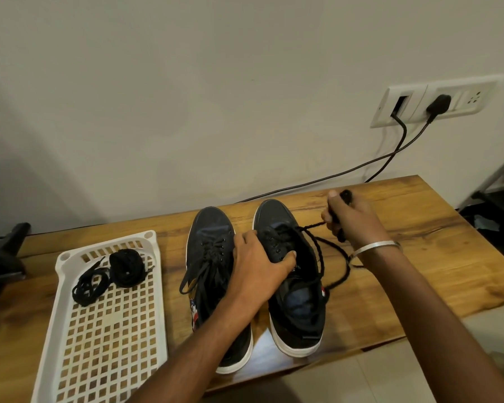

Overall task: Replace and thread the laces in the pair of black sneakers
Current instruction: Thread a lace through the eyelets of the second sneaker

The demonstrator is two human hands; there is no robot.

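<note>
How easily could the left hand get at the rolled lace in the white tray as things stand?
Probably easily: the rolled lace lies uncovered in the open-topped white tray, and nothing stands between. But the left hand grips the right sneaker and must let go first.

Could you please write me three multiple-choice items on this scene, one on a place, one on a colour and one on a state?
1. Where do the spare laces lie?
A. in the white tray
B. inside a sneaker
C. on the floor

2. What colour are the sneaker soles?
A. red
B. white
C. black

3. What is the right hand doing?
A. resting flat
B. gripping a black lace
C. holding the plug

Answers: 1 A, the bundles sit at the tray's far end; 2 B, white edges ring both shoes; 3 B, its fingers curl round the lace of the right sneaker, which the left hand steadies.
</note>
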